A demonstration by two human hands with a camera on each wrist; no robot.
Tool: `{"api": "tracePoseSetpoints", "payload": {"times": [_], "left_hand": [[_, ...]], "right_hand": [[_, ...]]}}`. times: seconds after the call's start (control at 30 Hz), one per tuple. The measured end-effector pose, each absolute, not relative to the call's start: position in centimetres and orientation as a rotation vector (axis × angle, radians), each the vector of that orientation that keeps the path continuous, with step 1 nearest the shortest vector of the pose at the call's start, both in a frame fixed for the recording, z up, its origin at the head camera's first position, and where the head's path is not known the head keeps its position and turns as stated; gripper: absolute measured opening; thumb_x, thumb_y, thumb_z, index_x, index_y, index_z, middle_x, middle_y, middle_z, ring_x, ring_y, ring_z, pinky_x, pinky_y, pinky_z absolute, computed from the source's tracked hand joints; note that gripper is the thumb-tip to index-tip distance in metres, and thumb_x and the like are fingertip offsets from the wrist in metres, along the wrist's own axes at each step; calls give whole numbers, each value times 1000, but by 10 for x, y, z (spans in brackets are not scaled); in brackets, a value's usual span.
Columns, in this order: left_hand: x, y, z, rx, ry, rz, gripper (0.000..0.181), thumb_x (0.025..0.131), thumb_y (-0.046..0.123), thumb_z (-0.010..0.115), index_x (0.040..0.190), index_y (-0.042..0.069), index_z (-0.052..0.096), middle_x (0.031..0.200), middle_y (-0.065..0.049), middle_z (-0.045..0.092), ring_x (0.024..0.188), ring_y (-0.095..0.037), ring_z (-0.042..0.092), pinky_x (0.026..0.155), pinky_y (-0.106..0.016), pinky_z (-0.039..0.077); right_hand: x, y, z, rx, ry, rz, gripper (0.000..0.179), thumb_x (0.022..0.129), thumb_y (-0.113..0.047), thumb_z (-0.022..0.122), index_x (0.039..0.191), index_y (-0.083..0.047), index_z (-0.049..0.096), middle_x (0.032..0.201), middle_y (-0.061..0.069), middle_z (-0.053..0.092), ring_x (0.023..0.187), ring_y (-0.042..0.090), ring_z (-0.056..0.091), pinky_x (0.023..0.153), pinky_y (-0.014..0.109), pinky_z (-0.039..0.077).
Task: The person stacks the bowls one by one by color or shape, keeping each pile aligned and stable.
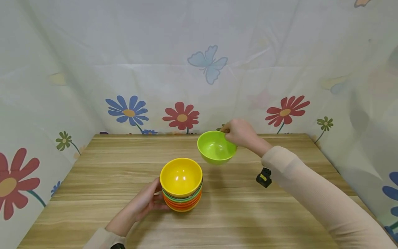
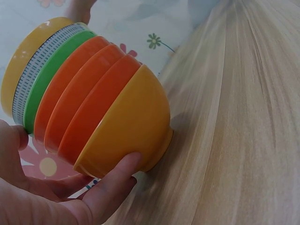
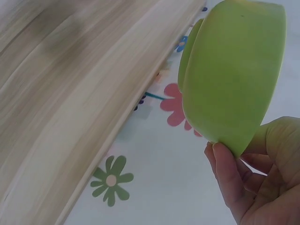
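A stack of nested bowls [image 1: 181, 204] stands on the table, with a yellow bowl [image 1: 181, 176] on top. In the left wrist view, a patterned white bowl [image 2: 28, 84], a green bowl [image 2: 47, 75], orange bowls [image 2: 93, 79] and a yellow-orange bottom bowl [image 2: 136, 117] show below it. My left hand [image 1: 147, 200] rests against the stack's left side, fingers spread along the bowls. Up and to the right of the stack, my right hand [image 1: 240, 133] pinches the rim of a lime-green bowl [image 1: 216, 147], held above the table with its mouth tilted toward me.
The wood-grain table [image 1: 124, 159] ends at a back edge against a white curtain [image 1: 149, 41] printed with flowers and a butterfly. Curtain also hangs on the left and right sides. A black device [image 1: 264, 177] sits at my right wrist.
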State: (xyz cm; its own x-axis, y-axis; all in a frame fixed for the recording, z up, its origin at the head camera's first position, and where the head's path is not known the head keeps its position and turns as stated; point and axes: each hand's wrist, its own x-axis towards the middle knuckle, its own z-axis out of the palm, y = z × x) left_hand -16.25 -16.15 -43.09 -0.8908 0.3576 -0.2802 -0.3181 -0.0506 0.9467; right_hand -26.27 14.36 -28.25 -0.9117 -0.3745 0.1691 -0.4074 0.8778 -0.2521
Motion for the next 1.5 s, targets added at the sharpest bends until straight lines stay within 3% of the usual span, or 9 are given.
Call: {"api": "tracePoseSetpoints", "payload": {"times": [0.37,0.67,1.5], "left_hand": [[-162,-161,-430,33,1782,1988,67,92,56,40,130,1,44,116,-14,52,95,-23,61,77,-47,54],[-161,-161,-428,43,1778,1987,66,93,54,38,131,0,42,117,-14,52,95,-23,61,78,-47,54],[-161,-159,-425,44,1778,1984,66,94,51,38,132,-2,39,118,-15,51,97,-23,60,79,-47,53]], "right_hand": [[-254,126,-278,740,-2853,429,27,76,0,53,94,-5,74,88,10,71,70,21,59,60,28,49],[-247,120,-269,726,-2859,474,27,78,-1,54,97,-4,73,90,11,70,76,23,63,65,30,54],[-233,85,-268,872,-2837,577,25,79,0,55,97,-4,73,88,9,71,68,17,61,54,20,49]]}}
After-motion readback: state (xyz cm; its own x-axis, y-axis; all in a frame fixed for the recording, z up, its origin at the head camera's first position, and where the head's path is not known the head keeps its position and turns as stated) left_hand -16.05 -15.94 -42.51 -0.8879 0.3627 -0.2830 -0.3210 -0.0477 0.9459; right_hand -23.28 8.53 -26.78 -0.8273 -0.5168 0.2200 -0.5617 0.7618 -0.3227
